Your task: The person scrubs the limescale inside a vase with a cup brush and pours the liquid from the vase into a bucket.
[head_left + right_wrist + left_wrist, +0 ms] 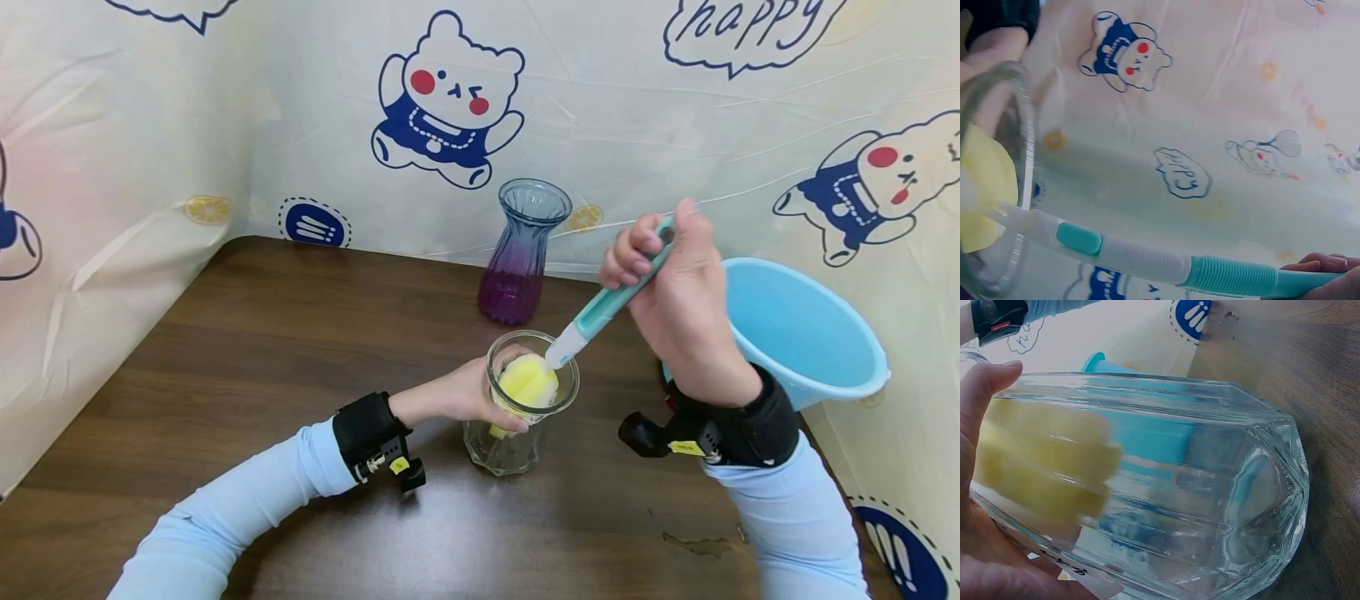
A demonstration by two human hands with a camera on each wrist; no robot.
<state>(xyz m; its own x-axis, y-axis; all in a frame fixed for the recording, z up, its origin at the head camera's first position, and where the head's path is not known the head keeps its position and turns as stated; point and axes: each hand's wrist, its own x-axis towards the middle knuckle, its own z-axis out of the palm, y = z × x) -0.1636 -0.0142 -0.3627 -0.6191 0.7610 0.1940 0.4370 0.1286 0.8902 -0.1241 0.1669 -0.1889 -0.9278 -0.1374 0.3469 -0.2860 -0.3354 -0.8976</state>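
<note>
My left hand (467, 393) holds a clear glass vase (501, 457) around its upper part, just below the rim. The thumb lies along the glass in the left wrist view. Inside the vase is the yellow sponge head (528, 382) of a bottle brush, seen blurred through the wall (1041, 462). My right hand (678, 292) grips the teal end of the brush's handle (615, 304), above and to the right of the vase. In the right wrist view, the white neck (1035, 226) of the brush slants over the rim into the opening.
A blue-to-purple glass vase (517, 258) stands behind the clear one on the brown wooden table (300, 333). To the right, beyond my right wrist, is a light blue basin (810, 333). A wet patch (697, 546) marks the table's front right. Printed sheeting (315, 100) hangs behind.
</note>
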